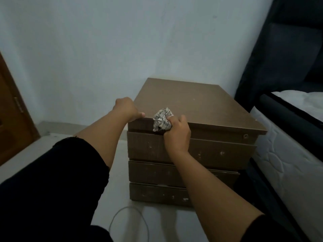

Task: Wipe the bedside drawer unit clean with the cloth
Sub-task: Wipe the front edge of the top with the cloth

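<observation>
A brown bedside drawer unit (201, 103) stands on the floor against the wall, with three drawer fronts speckled with pale marks. My right hand (177, 135) grips a crumpled checked cloth (162, 118) and presses it on the front edge of the top, near the left corner. My left hand (126, 108) clasps the front left corner of the top, thumb on the edge.
A bed with a white quilted mattress (286, 154) and a dark headboard (286, 55) stands close on the right. A wooden door (12, 123) is at the left. A thin pale cable (129, 222) loops on the floor before the unit.
</observation>
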